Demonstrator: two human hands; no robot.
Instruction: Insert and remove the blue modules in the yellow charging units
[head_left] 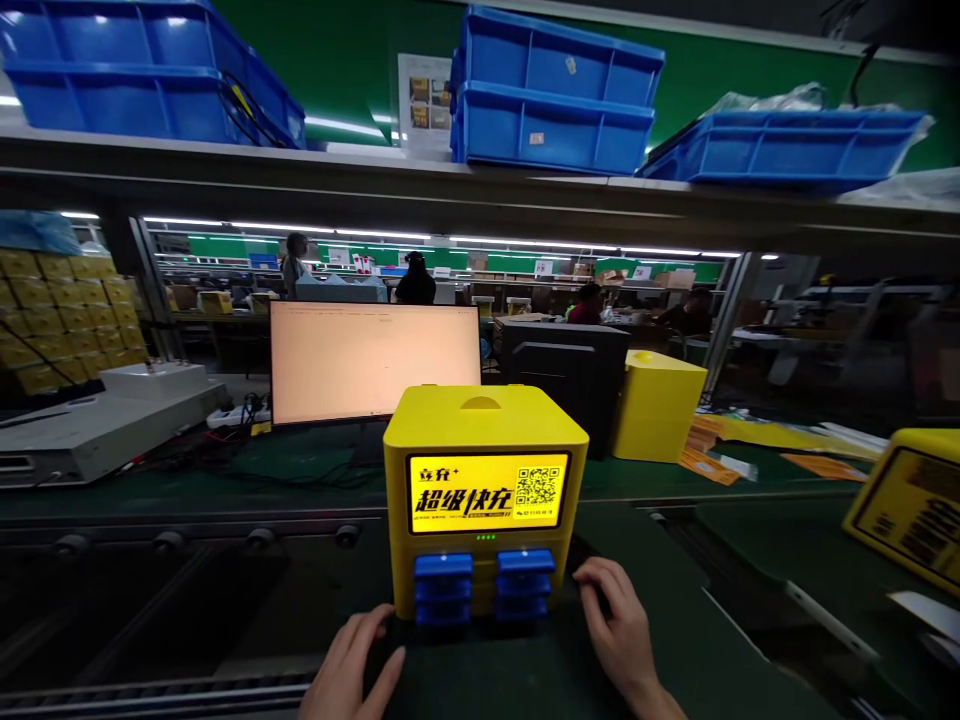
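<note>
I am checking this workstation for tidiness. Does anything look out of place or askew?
Mostly orderly. The yellow charging station stands upright and square between the left hand and right hand. Only the yellow papers lie scattered behind it to the right, and another yellow unit at the right edge appears tilted.

Yellow charging station (484, 440) on green bench (720, 640)

A yellow charging station (484, 480) stands upright on the dark green tabletop (225, 470), its front square to the camera. It is a boxy unit with rounded corners and a shallow domed recess on its top. The front carries a lit yellow screen with black Chinese lettering and a QR code, a row of small green lights beneath, and below that two columns of blue power banks seated in their slots.
</note>
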